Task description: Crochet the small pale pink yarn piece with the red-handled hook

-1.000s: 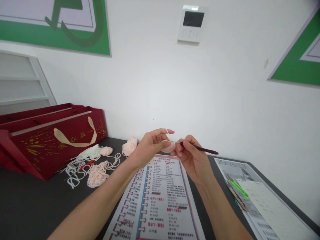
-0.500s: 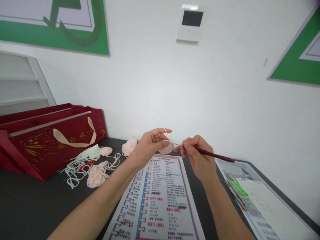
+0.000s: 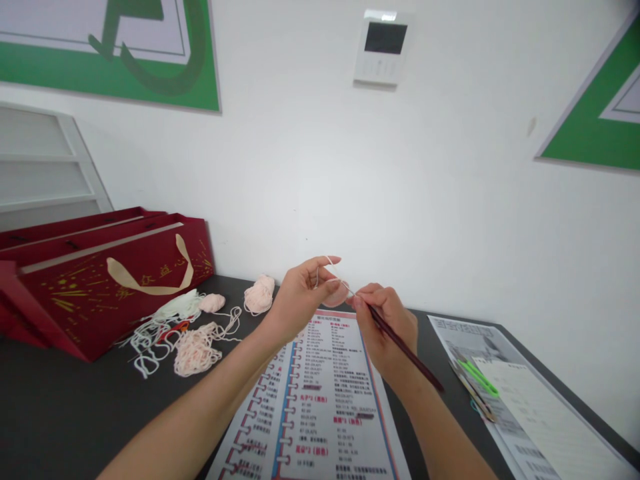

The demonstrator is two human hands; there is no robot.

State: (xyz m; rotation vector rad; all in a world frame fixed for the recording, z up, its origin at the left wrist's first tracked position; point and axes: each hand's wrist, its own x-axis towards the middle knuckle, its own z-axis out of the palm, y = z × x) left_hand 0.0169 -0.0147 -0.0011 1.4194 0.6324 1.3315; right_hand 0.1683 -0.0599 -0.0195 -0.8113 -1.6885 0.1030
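Note:
My left hand (image 3: 305, 290) pinches a small round pale pink crochet piece (image 3: 336, 295) between thumb and fingers, with its index finger stretched out and a strand of yarn looped over it. My right hand (image 3: 387, 327) grips a crochet hook (image 3: 400, 343) by its dark red handle, which slopes down to the right. The hook's thin metal tip meets the right edge of the crochet piece; whether it sits inside a stitch is too small to tell. Beneath both hands lies a printed pattern sheet (image 3: 330, 400) with a spiral-binding design.
Left of my arms lie a pink yarn ball (image 3: 259, 295), a loose pink yarn heap (image 3: 196, 351) and white yarn (image 3: 177, 307). Red gift bags (image 3: 115, 280) stand behind them. On the right, papers (image 3: 535, 407) carry a green tool (image 3: 479, 377) on the dark table (image 3: 60, 413).
My right hand has moved left, closer to the left hand. The hook's handle end has swung downward, making it steeper. My left hand has barely moved.

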